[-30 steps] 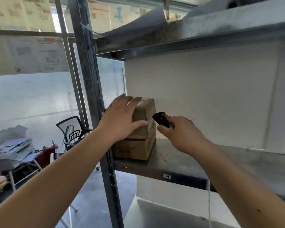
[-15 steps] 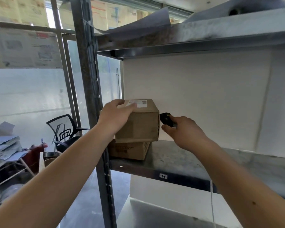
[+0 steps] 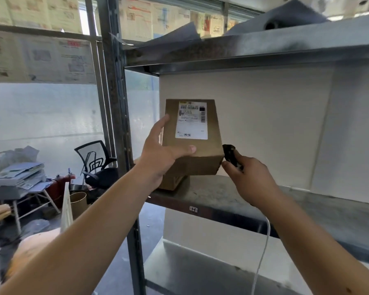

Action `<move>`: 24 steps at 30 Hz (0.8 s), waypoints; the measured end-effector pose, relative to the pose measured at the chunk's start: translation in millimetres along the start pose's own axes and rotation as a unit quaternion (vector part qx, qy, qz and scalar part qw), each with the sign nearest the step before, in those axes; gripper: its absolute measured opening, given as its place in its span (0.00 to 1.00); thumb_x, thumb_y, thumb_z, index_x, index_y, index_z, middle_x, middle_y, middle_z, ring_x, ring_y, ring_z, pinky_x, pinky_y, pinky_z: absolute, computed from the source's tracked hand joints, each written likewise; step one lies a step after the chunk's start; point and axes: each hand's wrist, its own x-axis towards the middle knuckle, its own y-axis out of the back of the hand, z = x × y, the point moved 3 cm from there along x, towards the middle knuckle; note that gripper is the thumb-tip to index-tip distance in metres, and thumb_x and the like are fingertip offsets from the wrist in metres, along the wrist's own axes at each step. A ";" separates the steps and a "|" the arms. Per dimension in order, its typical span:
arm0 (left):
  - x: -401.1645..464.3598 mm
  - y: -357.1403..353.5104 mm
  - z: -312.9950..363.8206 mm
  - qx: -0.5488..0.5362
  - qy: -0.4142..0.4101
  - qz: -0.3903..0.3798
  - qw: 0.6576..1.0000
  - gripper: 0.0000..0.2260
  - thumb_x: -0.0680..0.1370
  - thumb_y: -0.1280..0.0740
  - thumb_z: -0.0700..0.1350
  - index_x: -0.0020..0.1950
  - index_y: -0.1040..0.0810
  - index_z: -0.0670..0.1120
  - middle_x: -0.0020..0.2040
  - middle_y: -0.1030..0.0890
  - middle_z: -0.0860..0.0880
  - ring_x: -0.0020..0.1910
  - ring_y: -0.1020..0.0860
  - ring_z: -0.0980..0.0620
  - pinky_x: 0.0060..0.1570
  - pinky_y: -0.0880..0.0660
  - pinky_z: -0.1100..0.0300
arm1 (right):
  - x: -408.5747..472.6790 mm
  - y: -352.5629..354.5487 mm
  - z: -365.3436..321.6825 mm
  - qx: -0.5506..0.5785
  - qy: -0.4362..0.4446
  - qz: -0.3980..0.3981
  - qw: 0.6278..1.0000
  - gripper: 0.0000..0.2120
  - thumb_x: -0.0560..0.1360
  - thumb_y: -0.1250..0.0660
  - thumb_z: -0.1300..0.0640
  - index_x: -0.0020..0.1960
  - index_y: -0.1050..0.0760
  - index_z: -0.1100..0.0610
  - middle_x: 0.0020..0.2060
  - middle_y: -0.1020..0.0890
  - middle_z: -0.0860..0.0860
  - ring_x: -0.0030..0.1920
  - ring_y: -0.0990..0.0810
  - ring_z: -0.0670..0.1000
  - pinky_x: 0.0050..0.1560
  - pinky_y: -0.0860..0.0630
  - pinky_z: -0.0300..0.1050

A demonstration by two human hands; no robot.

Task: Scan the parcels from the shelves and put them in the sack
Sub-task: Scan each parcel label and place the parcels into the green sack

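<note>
My left hand (image 3: pixel 160 155) grips a brown cardboard parcel (image 3: pixel 202 158) by its left side, thumb across the front edge, and holds it tilted above the shelf so that its white shipping label (image 3: pixel 192 120) faces me. Just to the parcel's right, my right hand (image 3: pixel 250 179) holds a black barcode scanner (image 3: pixel 230 155), its head close to the box's lower right corner; a white cable (image 3: pixel 262 250) hangs from it. Under the lifted parcel a second cardboard box (image 3: pixel 172 182) lies on the metal shelf (image 3: pixel 222 194), mostly hidden.
A steel upright (image 3: pixel 117 124) stands left of the shelf, and an upper shelf (image 3: pixel 243 50) with grey sheets hangs overhead. The lower shelf (image 3: pixel 200 271) lies below. On the left are an office chair (image 3: pixel 96 162), a paper-stacked table (image 3: pixel 17 179) and a pale sack (image 3: pixel 66 207).
My left hand has lifted the top parcel off the lower box and tipped it back, turning its label toward me. My right hand with the scanner has stayed beside it.
</note>
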 end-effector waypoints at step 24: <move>-75.1 -194.4 -61.0 -0.058 -0.017 -0.234 0.970 0.45 0.56 0.12 0.50 0.66 0.27 0.73 0.65 0.20 0.57 0.62 0.19 0.54 0.56 0.17 0.54 | -144.3 144.0 126.4 -0.033 -0.183 0.011 0.982 0.09 0.83 0.39 0.41 0.58 0.24 0.43 0.27 0.24 0.47 0.22 0.27 0.43 0.19 0.38 0.34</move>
